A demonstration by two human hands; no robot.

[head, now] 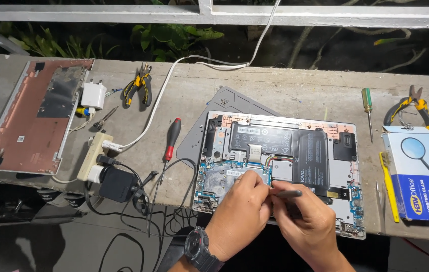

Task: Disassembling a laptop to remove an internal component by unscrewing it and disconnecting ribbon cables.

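Hands (275, 211) hide the opened laptop's (280, 151) lower boards.

We see a rough, matt concrete ledge (285, 88) under the opened laptop (280, 166), whose battery (295, 146) looks glossy black (film-wrapped, seemingly). The detached back cover (28, 121) shows coppery foil; the screwdriver (171, 138) has a plastic handle.

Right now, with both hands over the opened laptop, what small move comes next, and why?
Probably ease the dark slim tool gently left. The right hand holds it beside the left hand, its tip hidden among the fingers above the laptop board.
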